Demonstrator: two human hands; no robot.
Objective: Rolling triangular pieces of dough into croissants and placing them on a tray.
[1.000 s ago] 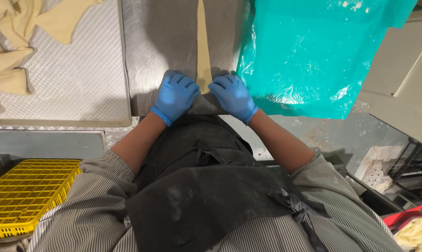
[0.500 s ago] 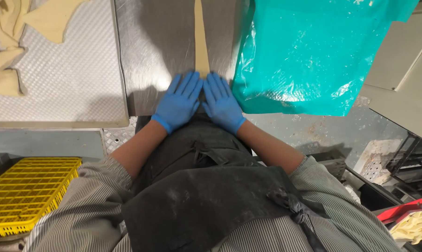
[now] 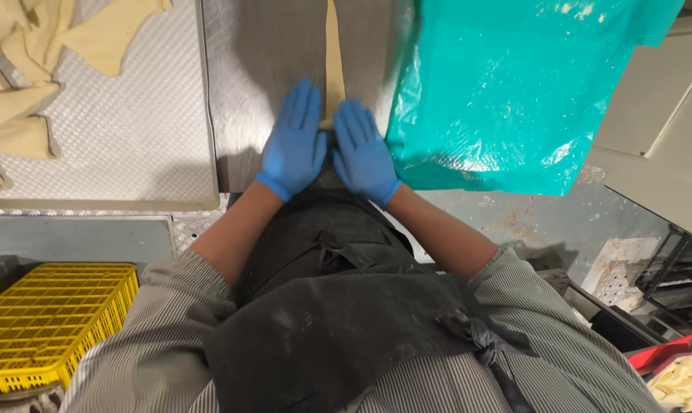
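Dough strip (image 3: 333,53) — left hand (image 3: 295,140), right hand (image 3: 362,149) pressing flat, fingers spread.

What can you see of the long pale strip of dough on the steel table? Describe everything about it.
The long pale strip of dough is thin, flat, narrow and beige, with a smooth surface. It lies straight on the brushed steel table, running from the top edge of the picture down toward the person. Its near end sits between the blue-gloved left hand and right hand, which press flat beside it and seem to touch it.

Steel worktable (image 3: 262,61), dough strip (image 3: 333,53), teal plastic sheet (image 3: 506,84) on it
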